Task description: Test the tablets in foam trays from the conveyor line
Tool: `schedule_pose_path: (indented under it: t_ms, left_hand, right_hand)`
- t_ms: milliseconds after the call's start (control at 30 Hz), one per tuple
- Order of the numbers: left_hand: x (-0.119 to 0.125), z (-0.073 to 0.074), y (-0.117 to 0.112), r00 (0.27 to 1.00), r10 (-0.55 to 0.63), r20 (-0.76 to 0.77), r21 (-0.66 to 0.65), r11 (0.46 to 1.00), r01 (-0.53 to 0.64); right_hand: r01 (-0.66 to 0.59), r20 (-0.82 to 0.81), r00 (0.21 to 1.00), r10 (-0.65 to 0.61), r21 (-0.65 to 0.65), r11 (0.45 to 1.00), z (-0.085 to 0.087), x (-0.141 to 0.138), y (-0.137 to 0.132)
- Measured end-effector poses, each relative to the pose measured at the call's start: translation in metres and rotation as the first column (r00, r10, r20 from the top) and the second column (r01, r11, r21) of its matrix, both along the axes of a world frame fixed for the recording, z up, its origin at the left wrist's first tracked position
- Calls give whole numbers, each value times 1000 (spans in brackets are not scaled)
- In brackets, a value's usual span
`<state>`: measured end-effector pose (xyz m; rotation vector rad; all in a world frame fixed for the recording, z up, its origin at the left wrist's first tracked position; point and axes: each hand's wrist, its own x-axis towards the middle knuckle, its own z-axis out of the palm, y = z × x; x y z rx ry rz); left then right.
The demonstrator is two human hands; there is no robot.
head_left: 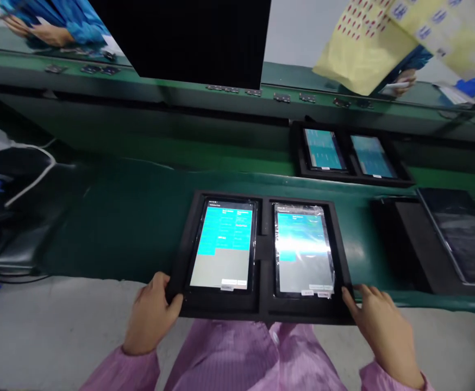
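The black tray is gripped at both near corners, left hand and right hand closed on it; it should be kept level so both tablets stay seated.

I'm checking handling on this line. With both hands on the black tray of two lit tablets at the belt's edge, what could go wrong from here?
1. The black foam tray overhangs the green conveyor belt's near edge, gripped only at its corners by the left hand and right hand; it may tip.
2. The plastic-wrapped right tablet could slide out if tilted.
3. The bare left tablet risks scratches.
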<state>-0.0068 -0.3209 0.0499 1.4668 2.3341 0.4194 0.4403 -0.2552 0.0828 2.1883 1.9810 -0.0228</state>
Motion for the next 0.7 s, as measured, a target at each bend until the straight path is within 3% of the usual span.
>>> schedule_pose_path:
  t_ms: [100, 200, 267, 333, 467, 567, 700]
  left_hand:
    - [10, 22, 13, 982, 10, -188, 61, 998, 1]
    - [24, 39, 38, 945, 64, -320, 270, 962, 27]
    - [34, 43, 59, 923, -52, -381, 356, 913, 199]
    - [44, 40, 78, 866, -237, -440, 342, 847, 406]
    - [51, 27, 99, 765, -443, -467, 258, 760, 597]
    - [49, 18, 103, 721, -505, -474, 229, 721, 654]
    - [47, 10, 105, 694, -545, -471, 203, 698, 686]
  right_hand:
    - [-211, -30, 972, 233, 328, 921, -2, -13, 28]
    - [-418, -130, 837, 531, 475, 774, -12, -29, 61]
    - [-505, -168, 737, 655, 507, 699, -20, -35, 78]
    - [-541, -185, 682, 708, 524, 658, -27, -37, 89]
    - [-554, -202, 638, 743, 550, 625, -32, -36, 95]
    - [-550, -213, 632, 745, 555, 624, -32, -35, 94]
    - [-533, -226, 669, 708, 518, 669, -34, -37, 94]
